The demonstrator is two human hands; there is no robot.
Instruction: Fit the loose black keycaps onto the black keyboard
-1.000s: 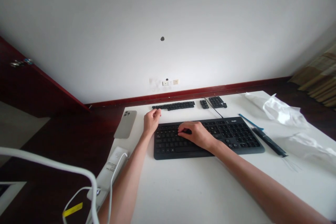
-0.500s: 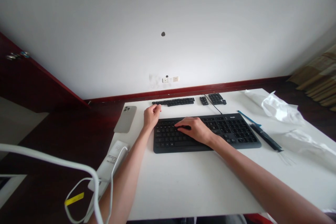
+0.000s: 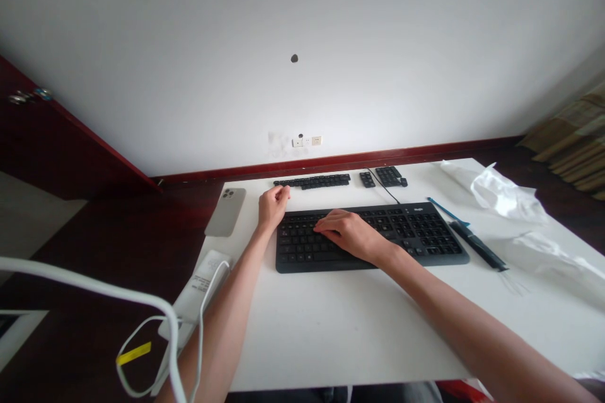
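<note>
Barely anything has shifted over the last second. The left hand [image 3: 273, 208] sits where it was, at the far-left corner of the black keyboard [image 3: 371, 238], its fingertips bunched at the left end of the row of loose black keycaps [image 3: 312, 182] lined up along the back of the white bench [image 3: 340, 327]. That grip is pinched nearly closed, but I cannot tell whether a cap is actually between the fingers or whether they only touch the row. The right hand [image 3: 347, 234] has crept slightly leftward across the keyboard and now lies palm-down over the left-centre keys, fingers loosely curled and pressing on the deck; it grasps nothing that shows, and whatever is under the fingertips is hidden by the hand itself. The keyboard sits a little higher in view than before, which looks like head motion, not the board being pushed.

My reading is that the work is in a slow, fiddly stretch: one hand at the loose caps, the other steadying or feeling along the key rows.

Two smaller clusters of caps [image 3: 388, 177] lie at the right end of the row, by the keyboard's cable. A grey phone [image 3: 225, 212] rests face down left of the left hand, a dark slim tool [image 3: 477, 246] lies just right of the keyboard, and crumpled clear plastic wrap [image 3: 508, 198] sits beyond it.
</note>
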